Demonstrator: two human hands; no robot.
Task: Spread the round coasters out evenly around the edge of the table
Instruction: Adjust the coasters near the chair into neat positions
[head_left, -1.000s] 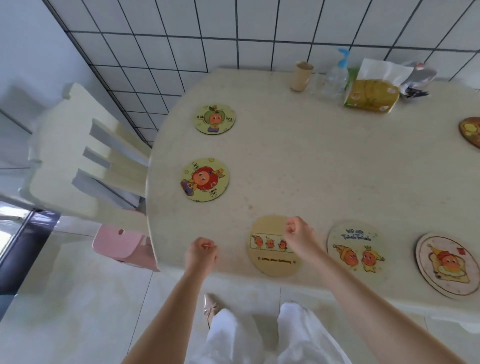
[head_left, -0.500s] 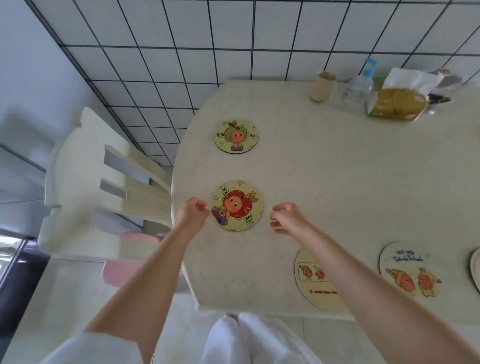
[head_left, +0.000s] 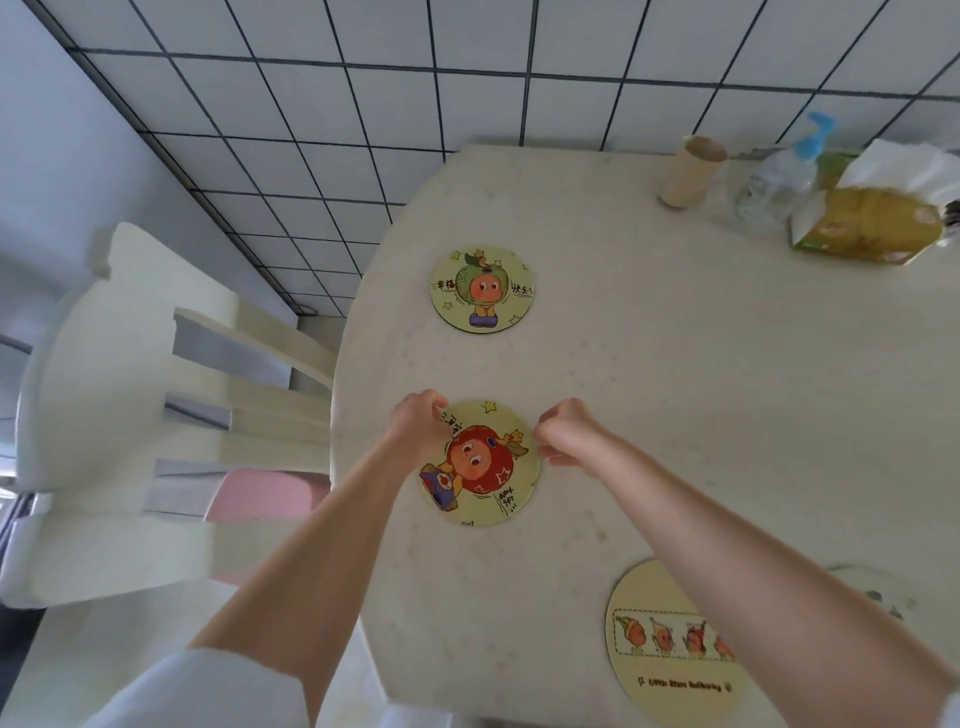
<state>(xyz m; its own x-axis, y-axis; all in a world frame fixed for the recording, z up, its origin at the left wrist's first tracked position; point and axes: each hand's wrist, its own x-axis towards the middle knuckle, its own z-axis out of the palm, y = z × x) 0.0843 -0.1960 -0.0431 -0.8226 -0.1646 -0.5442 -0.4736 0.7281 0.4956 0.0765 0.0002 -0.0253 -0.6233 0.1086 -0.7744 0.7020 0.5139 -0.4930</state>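
Hands pinch red coaster (head_left: 480, 462) near table (head_left: 675, 389) left edge: left hand (head_left: 418, 426), right hand (head_left: 566, 434) (both clamped on rim). Risk: uneven pull skews it, spacing drifts from green coaster (head_left: 482, 289).

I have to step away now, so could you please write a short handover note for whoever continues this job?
Left hand: curled grip on the left rim of the round yellow coaster with the red-headed cartoon.
Right hand: curled at its right rim.
Done: the round yellow coaster with the green-hatted cartoon lies further along the pale speckled table's left edge; the round beige coaster with a row of small figures lies at the near edge.
Left: settle the held coaster, then check spacing.
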